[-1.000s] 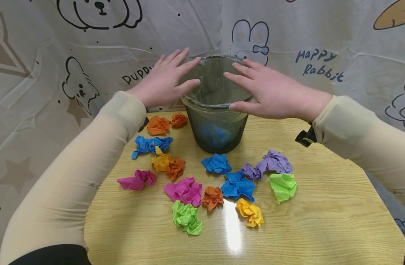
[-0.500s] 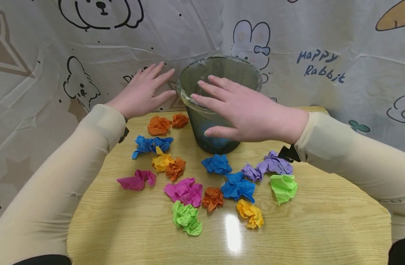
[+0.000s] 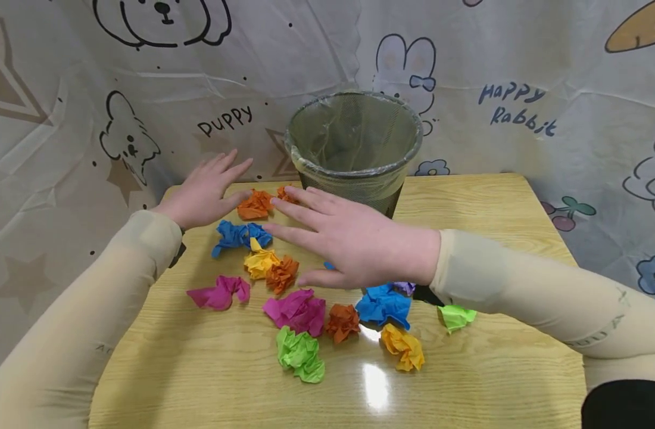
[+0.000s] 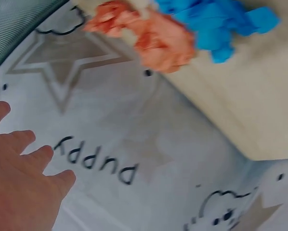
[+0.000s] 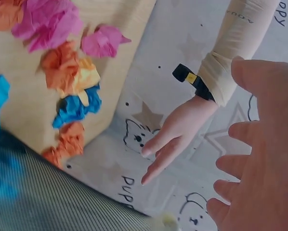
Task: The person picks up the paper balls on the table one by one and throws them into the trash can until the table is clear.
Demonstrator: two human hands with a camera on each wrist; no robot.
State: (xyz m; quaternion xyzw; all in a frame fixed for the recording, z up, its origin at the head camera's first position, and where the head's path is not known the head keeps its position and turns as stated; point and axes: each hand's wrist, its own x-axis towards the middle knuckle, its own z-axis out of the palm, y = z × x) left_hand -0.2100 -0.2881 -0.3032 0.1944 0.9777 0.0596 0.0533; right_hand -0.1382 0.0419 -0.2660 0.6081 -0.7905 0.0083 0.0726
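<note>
Okay, left hand (image 3: pixel 201 192) was spread, empty, by the far left corner of the desk (image 3: pixel 483 375); right hand (image 3: pixel 354 243) was spread, empty, over the middle. Paper balls (image 3: pixel 296 312) lay scattered mid-desk to that corner, bin (image 3: pixel 367 189) by far edge.

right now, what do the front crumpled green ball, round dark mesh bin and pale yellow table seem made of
Front green ball: likely thin matte paper, given its sharp creases. Mesh bin: metal or plastic, unclear; fine dark weave shows. Its clear, shiny, wrinkled liner seems plastic. Yellow table: wood or laminate, with visible grain and glossy reflection.
</note>
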